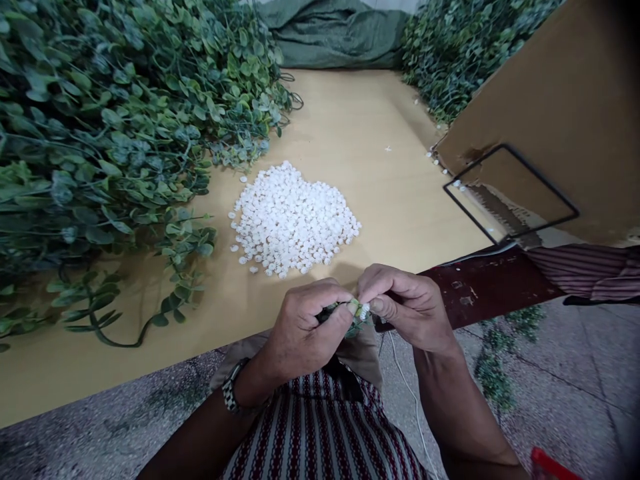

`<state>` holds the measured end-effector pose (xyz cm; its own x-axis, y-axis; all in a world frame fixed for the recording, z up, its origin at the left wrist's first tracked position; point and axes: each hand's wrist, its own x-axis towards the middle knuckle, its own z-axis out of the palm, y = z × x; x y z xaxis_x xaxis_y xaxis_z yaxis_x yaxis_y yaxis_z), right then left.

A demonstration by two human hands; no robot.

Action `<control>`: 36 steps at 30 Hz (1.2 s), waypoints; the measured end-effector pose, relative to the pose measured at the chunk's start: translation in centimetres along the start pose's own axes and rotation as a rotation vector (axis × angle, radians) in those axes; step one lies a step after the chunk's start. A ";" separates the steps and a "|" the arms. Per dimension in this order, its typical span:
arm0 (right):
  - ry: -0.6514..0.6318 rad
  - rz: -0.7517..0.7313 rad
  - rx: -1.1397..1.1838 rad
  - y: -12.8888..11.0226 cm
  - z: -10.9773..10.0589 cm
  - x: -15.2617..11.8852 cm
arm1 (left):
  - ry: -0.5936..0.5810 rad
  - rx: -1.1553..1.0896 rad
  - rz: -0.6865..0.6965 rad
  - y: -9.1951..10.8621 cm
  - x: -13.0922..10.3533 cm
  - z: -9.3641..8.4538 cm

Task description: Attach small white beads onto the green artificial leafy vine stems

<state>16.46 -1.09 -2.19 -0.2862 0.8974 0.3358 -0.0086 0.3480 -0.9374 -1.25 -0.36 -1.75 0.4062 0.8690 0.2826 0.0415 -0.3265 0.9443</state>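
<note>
My left hand (pixel 311 328) is closed, pinching a green leafy sprig (pixel 356 328) between thumb and forefinger just past the table's front edge. Close against it, my right hand (pixel 415 308) is closed too, its thumb and fingertips on a small white ribbed piece (pixel 365 311) at the sprig's tip. Whether that piece is fixed to the stem I cannot tell. Most of the sprig is hidden behind my left fingers. Beyond both hands, a heap of small white discs (pixel 295 220) is spread on the tan tabletop (pixel 370 193).
Artificial greenery (pixel 115 113) is piled high at the left, with a loose strand (pixel 135 343) near the front edge. More foliage (pixel 460 53) stands at the back right. A cardboard sheet (pixel 560 127) and a black wire frame (pixel 540 180) are on the right. Green cloth (pixel 335 33) lies behind.
</note>
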 end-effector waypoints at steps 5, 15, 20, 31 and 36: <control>-0.003 -0.011 -0.035 0.0 -0.1 -0.2 | 0.010 0.002 0.014 -0.1 0.0 0.1; 0.046 0.012 -0.078 -0.2 0.1 0.1 | 0.026 0.044 -0.011 0.0 0.3 0.2; 0.031 0.047 0.021 0.1 -0.1 0.0 | -0.003 0.014 0.033 -0.1 0.1 0.0; 0.019 0.114 0.117 0.6 -0.2 -0.5 | -0.070 -0.002 0.091 -0.2 0.0 -0.2; -0.015 0.142 0.113 0.6 -0.4 -0.6 | -0.087 -0.006 0.098 -0.3 -0.1 -0.3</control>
<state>17.02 -1.36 -2.88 -0.3069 0.9308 0.1986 -0.0742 0.1846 -0.9800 -1.56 -0.27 -2.02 0.4857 0.7975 0.3578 -0.0075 -0.4055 0.9140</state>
